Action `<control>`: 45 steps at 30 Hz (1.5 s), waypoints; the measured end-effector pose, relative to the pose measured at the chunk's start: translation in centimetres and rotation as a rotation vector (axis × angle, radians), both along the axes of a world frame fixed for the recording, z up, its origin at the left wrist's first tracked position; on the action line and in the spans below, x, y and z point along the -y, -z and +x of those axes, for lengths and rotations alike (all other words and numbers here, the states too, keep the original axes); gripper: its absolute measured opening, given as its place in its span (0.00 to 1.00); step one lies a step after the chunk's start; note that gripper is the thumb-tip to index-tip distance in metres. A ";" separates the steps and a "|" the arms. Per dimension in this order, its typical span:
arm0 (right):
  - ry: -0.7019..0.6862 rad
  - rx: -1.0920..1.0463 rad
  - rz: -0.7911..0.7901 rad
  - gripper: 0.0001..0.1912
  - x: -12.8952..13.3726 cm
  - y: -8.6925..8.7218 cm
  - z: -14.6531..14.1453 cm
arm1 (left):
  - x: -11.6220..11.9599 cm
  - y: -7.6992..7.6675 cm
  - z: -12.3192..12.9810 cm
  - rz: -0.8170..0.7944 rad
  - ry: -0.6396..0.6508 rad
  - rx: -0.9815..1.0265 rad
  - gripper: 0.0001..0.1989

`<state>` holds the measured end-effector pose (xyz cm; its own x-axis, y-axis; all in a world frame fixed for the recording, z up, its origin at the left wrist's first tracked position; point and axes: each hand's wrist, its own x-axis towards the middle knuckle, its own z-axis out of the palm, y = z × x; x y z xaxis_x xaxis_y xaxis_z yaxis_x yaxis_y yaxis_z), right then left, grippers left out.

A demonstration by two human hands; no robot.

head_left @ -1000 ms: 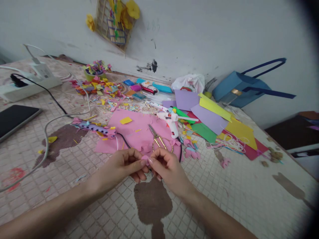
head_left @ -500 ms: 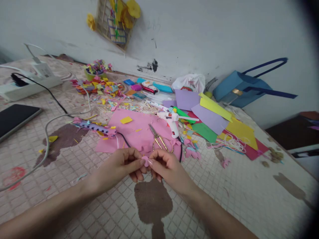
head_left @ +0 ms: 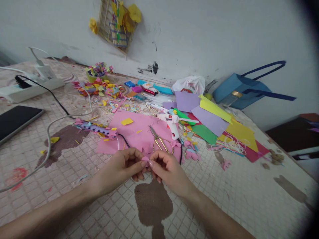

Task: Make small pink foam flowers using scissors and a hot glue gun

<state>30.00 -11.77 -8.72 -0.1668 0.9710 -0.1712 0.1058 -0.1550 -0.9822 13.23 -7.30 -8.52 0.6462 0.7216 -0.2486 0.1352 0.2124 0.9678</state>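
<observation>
Both forearms run out of frame at the bottom, and the nearest bit of tabletop (head_left: 112, 215) has a worn brown patch just below the fingers. Left hand (head_left: 124, 167) and right hand (head_left: 165, 167) almost meet in the middle, each with thumb and finger pinching the same little pink piece (head_left: 145, 159). It's right between the fingertips, so most of it is covered; what pokes out up top is plain, matte pink with a rounded edge, and I can't tell if it's folded or layered. The other fingers curl under, partly hidden. Just past the fingers are the gold-handled scissors (head_left: 159, 140), handles partly behind the right hand, blades pointing away on a big pink sheet (head_left: 117, 146) whose near edge goes behind the hands. Off to the left there's a purple strip with dark dots (head_left: 96, 128), and further left a dark-screened phone (head_left: 20, 119) cut off by the frame. Beyond the scissors, slightly right, sits a white glue gun (head_left: 171, 124); any lettering on it is too small to read. Further back on the left, the power strip (head_left: 12, 93) is cropped too, and the print on its charger (head_left: 46, 71) is just a blur. Farthest out, straight ahead on the wall (head_left: 199, 33), are faint digits, maybe 283, plus a hanging frame (head_left: 104, 26) chopped off at the top.
</observation>
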 end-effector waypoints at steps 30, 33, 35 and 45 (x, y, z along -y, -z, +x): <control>-0.052 -0.088 -0.013 0.16 0.1 0.4 -0.2 | -0.1 -0.3 0.0 -0.071 -0.015 0.020 0.12; 0.002 0.023 0.022 0.14 0.1 0.2 0.3 | 0.0 -0.3 0.0 -0.073 -0.025 0.018 0.12; 0.053 0.074 0.046 0.13 0.0 0.1 0.8 | 0.0 -0.3 0.0 -0.083 -0.034 0.037 0.13; -0.051 0.053 0.052 0.15 0.0 0.4 0.3 | 0.3 0.1 0.1 -0.128 -0.050 0.129 0.13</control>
